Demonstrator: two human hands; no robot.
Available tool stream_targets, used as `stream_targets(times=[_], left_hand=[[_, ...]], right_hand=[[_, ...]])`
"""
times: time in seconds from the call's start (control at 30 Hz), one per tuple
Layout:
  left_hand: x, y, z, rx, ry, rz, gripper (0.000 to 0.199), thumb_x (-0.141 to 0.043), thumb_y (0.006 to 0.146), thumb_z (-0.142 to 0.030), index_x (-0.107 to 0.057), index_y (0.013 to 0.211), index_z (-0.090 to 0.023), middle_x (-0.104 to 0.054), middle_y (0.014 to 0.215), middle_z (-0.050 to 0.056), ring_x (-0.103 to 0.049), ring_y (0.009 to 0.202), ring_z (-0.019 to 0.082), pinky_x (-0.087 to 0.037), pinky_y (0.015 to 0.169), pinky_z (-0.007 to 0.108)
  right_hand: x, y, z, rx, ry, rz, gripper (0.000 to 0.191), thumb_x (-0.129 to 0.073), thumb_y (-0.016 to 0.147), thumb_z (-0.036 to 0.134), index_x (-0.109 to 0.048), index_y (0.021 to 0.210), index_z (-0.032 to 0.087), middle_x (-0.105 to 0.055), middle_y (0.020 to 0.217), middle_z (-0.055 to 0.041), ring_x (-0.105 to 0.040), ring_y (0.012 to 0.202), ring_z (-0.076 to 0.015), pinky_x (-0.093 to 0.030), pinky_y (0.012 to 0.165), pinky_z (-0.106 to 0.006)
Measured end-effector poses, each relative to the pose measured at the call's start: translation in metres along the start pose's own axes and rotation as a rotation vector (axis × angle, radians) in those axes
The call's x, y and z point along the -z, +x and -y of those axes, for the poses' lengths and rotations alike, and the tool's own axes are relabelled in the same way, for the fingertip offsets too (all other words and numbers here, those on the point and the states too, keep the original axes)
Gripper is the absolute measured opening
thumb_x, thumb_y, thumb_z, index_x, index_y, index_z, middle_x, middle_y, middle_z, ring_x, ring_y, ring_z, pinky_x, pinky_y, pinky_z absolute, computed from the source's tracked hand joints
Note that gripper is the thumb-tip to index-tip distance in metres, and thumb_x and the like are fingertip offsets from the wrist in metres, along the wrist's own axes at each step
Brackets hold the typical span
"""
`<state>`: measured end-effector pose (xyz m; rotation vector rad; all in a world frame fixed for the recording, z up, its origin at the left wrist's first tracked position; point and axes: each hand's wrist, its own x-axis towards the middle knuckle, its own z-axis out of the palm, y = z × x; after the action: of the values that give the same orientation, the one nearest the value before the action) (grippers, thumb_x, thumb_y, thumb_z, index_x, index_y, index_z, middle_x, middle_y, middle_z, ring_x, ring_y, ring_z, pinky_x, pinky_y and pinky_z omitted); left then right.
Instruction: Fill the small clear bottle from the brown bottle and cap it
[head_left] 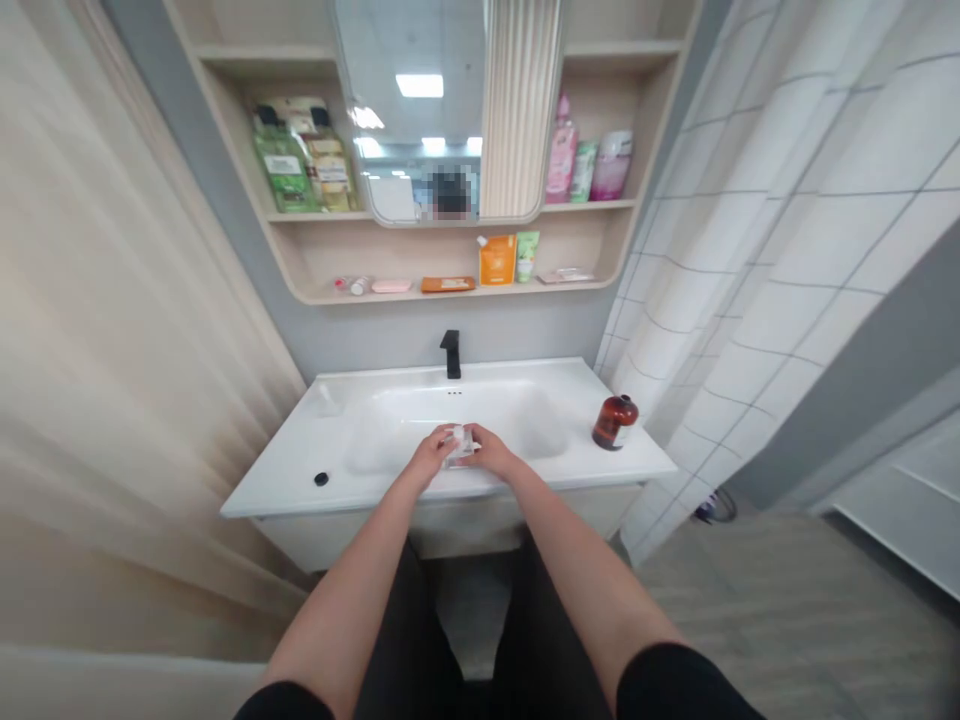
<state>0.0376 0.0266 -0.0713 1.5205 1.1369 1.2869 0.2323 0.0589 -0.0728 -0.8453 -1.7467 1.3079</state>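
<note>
Head camera looking down, and here we go: my left hand [429,456] and right hand [493,450] are closed around a small clear object [457,446], gripping it from both sides right between them. It's partly tucked behind my fingers, so I can't make out exactly what it is. I'm holding it over the front of the white washbasin [480,400], close to the front rim. Straight ahead, a black faucet [451,353] stands at the back, and off to my right an amber bottle [615,422] sits on the flat edge of the basin. Higher up, on the wooden shelf [450,293], an orange pouch [496,260] stands beside a green tube [527,256].
</note>
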Motion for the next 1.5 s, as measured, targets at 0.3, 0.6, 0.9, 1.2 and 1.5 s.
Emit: stream_targets(times=[0.3,0.6,0.9,1.2,1.5], left_hand=[[0.002,0.000,-0.002,-0.015,0.058,-0.019,0.038,-0.081,0.085,-0.052,-0.080,0.105,-0.021,-0.075,0.133,0.014,-0.070,0.123,0.030,-0.053,0.111,0.045],[-0.003,0.001,-0.001,0.003,0.003,-0.097,0.052,-0.094,0.066,-0.034,-0.070,0.110,-0.022,-0.076,0.118,0.008,-0.070,0.110,0.025,-0.054,0.103,0.041],[0.001,0.000,0.001,0.028,-0.065,-0.051,0.058,-0.096,0.064,-0.041,-0.069,0.111,-0.021,-0.074,0.110,0.006,-0.069,0.100,0.023,-0.053,0.093,0.036],[0.000,-0.001,0.002,0.004,-0.097,-0.068,0.062,-0.098,0.061,-0.039,-0.071,0.113,-0.021,-0.075,0.114,0.006,-0.068,0.101,0.023,-0.052,0.095,0.037],[-0.001,-0.002,-0.001,-0.001,-0.073,-0.078,0.056,-0.097,0.062,-0.038,-0.069,0.108,-0.021,-0.074,0.107,0.004,-0.068,0.099,0.023,-0.051,0.093,0.037]], right_hand=[[-0.001,0.001,-0.008,0.020,-0.031,-0.019,0.073,-0.101,0.054,0.042,-0.066,0.116,0.026,-0.073,0.107,-0.0016,-0.069,0.097,-0.0248,-0.058,0.091,-0.040],[-0.006,0.000,-0.004,0.003,-0.066,-0.044,0.073,-0.100,0.056,0.038,-0.069,0.121,0.025,-0.077,0.120,-0.0047,-0.071,0.110,-0.0280,-0.059,0.099,-0.043],[-0.004,0.001,-0.006,0.003,-0.099,-0.050,0.074,-0.100,0.057,0.040,-0.070,0.124,0.024,-0.077,0.123,-0.0074,-0.072,0.113,-0.0296,-0.059,0.102,-0.044],[-0.003,0.004,-0.018,0.045,-0.089,-0.046,0.081,-0.101,0.056,0.043,-0.070,0.128,0.024,-0.077,0.125,-0.0079,-0.073,0.111,-0.0287,-0.060,0.100,-0.043],[-0.003,0.003,-0.014,0.033,-0.111,-0.054,0.075,-0.101,0.058,0.039,-0.070,0.124,0.023,-0.077,0.119,-0.0062,-0.073,0.107,-0.0270,-0.059,0.098,-0.041]])
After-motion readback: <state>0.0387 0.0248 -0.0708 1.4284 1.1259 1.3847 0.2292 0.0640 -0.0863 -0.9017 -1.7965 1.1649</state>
